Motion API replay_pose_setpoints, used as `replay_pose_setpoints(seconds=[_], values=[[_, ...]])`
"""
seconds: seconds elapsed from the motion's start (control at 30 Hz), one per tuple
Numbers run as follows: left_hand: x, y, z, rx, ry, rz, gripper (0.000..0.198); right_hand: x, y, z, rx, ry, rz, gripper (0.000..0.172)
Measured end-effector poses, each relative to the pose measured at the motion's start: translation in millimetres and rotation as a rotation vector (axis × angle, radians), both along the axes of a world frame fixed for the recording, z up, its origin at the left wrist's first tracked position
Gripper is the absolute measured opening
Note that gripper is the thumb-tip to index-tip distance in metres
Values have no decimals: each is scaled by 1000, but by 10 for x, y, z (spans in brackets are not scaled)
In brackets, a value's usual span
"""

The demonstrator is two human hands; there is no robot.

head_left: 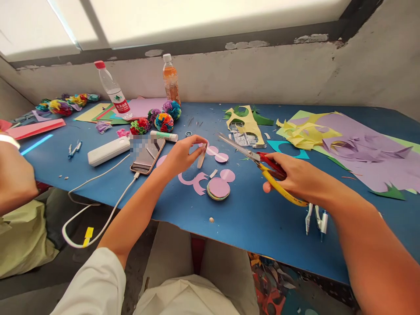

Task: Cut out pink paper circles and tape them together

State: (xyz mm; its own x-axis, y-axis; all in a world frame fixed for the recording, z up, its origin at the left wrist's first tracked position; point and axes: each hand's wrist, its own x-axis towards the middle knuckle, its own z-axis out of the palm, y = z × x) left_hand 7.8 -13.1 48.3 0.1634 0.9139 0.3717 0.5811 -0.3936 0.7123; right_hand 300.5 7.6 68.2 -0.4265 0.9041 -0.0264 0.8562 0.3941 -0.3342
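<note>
My left hand [183,155] is closed in a pinch on a small pale strip [201,158], perhaps tape or paper, hanging from the fingertips. In my right hand [295,170] are scissors [241,150] with one red and one yellow handle, their blades pointing toward the left hand. Just beyond the strip lie small purple paper circles [222,157] with a pale band across them. Nearer me a stack of round paper discs [218,189], purple on top, touches another purple circle [227,176]. Curved purple offcuts [198,183] lie left of the stack.
A phone [147,156] on a white cable, a power bank [108,151] and a glue stick [164,136] sit left. Two bottles [171,81] stand behind paper flowers [164,122]. Paper scraps [361,135] cover the right; a compass [317,221] lies under my right wrist. Another person's arm [15,179] is far left.
</note>
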Motion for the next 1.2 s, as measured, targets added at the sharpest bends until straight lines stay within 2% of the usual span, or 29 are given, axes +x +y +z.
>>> replay_pose_setpoints(seconds=[0.13,0.27,0.37,0.6,0.9,1.03,1.2], values=[[-67,-13,38,-98,36,-84,30,38,-6,15,64,0,94,40],[-104,-6,35,-129,28,-85,39,44,-4,-3,93,-15,90,44],[-99,-9,27,-123,55,-90,47,29,-14,-8,115,-37,72,52],[-54,-56,51,-37,231,-46,47,44,-11,-64,214,-69,99,63],[3,-100,66,87,359,-38,30,34,-79,-83,573,-180,194,48],[33,-105,70,81,378,-9,28,0,-107,-108,750,-197,225,49],[67,-106,54,75,386,-8,28,-47,-155,-144,905,-290,193,50]])
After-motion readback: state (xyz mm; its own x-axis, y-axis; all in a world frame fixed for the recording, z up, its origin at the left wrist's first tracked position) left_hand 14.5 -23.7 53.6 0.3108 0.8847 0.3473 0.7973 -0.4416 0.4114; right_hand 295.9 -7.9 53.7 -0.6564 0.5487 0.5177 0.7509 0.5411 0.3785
